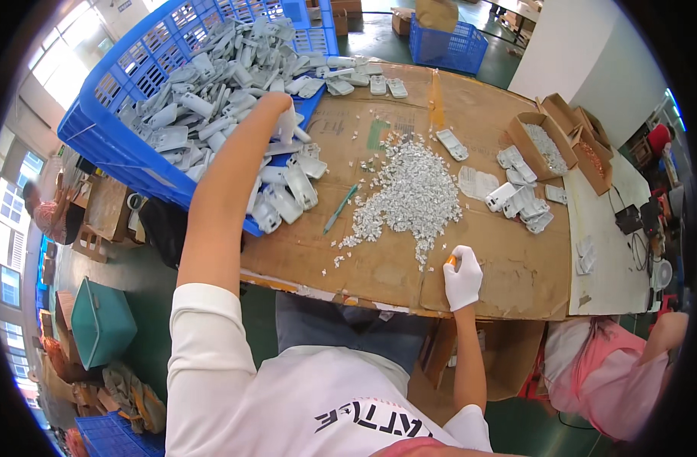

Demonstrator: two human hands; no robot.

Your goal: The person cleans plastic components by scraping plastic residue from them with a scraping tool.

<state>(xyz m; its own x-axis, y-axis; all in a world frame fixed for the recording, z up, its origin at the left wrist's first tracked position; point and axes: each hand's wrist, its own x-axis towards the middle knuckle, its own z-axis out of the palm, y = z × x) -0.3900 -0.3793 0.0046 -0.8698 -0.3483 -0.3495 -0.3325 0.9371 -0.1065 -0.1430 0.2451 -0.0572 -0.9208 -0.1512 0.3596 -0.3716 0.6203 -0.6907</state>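
My left arm stretches out over a blue plastic crate, which is tipped and heaped with light grey plastic casings. My left hand, in a white glove, reaches down among the casings at the crate's open side; its fingers cannot be made out. Closed near the table's front edge, my white-gloved right hand holds a small orange tool, mostly hidden by the fingers. Just beyond it spreads a pile of tiny whitish parts. A green pen lies left of that pile.
Cardboard covers the table. More casings lie to the right, near open boxes of small parts. A second blue crate stands beyond the table. Another person in pink sits at the right; a teal bin stands at left.
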